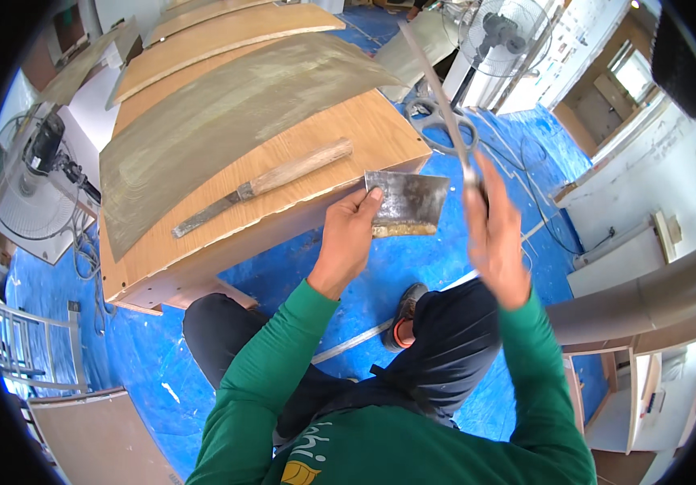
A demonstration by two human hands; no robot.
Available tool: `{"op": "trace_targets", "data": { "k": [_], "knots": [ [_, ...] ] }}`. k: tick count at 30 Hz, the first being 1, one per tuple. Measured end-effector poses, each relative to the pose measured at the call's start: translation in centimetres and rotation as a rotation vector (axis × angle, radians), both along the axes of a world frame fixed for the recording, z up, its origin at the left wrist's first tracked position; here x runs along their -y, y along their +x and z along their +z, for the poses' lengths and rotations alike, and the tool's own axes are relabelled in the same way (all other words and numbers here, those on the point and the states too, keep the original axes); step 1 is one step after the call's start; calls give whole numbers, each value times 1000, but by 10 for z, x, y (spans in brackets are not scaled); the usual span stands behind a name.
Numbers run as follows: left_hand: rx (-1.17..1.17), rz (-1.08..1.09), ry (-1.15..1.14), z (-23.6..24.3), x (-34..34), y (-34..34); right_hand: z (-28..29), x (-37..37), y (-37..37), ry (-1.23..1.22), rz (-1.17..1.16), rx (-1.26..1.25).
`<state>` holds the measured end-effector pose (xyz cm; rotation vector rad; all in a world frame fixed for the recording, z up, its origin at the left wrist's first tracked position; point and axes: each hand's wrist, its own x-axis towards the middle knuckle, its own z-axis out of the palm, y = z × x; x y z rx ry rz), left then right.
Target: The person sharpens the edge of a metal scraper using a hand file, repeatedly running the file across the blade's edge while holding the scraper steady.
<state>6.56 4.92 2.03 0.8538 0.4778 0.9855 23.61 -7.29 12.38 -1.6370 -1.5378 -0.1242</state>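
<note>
My left hand (350,238) is closed on the left edge of a scraper (407,200), a dark grey rectangular metal blade with a worn, yellowish-brown strip along its lower edge. My right hand (493,230), slightly blurred, is wrapped round the lower end of a long thin metal blade (433,81) that points up and away. The two tools are apart, side by side. Beyond my left hand, a flat-bladed tool with a wooden handle (299,166) lies on a wood-grain cabinet panel (243,210). A grey-green sheet (243,121) with smeared streaks rests behind it.
More wooden boards (219,36) lie farther back. Standing fans are at the left (37,182) and far right (501,36). Blue plastic sheeting (340,311) covers the floor, with cables on it. A thick grey cylinder (639,303) and open cabinet frames (631,396) stand at the right.
</note>
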Motion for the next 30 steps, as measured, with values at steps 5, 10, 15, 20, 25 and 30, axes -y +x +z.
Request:
{"op": "trace_targets", "data": {
  "k": [5,10,15,20,25,30],
  "knots": [
    [146,-29,-70,7,-3,15,-96,78,-33,-72,-32,17],
    [126,-93,-7,5,-10,10,-120,84,-39,-181,-60,13],
    [-22,-174,13,-1,-18,-1,-127,74,-33,-125,-57,26],
    [39,-148,68,6,-13,2,-131,69,-31,-76,-43,36],
    [82,-60,-22,-13,-10,11,-125,64,-31,-52,-72,35],
    [153,-80,-182,12,10,17,-123,57,-26,-86,-74,20]
  ]
}}
